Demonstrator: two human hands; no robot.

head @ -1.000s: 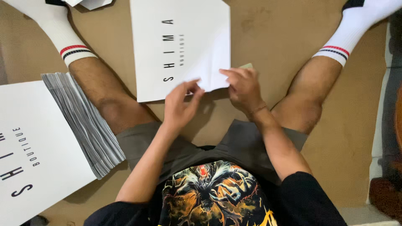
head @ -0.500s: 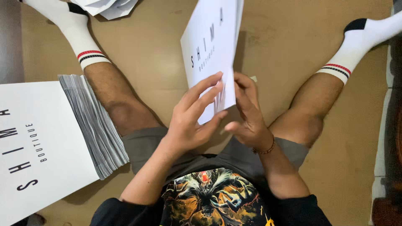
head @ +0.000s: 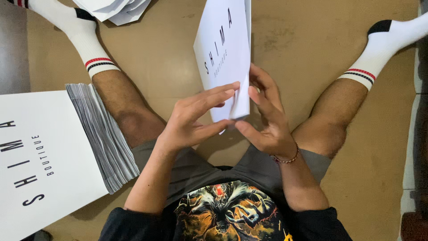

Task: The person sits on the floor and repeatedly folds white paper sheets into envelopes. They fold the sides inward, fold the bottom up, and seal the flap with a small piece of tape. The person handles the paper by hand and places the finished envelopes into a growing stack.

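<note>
A flat white paper bag with dark lettering stands tilted up off the brown floor between my spread legs. My left hand presses its fingers against the bag's lower front edge. My right hand cups the same lower edge from the other side, fingers bent around it. Both hands grip the bag's bottom part, which looks partly folded.
A thick stack of the same flat white bags lies at my left, beside my left thigh. More white sheets lie at the top near my left foot. My legs in white socks flank the brown floor.
The bag lay flat on the floor a second ago with both hands at its near edge. Now it is lifted and turned upright, held between both hands closer to my body.
</note>
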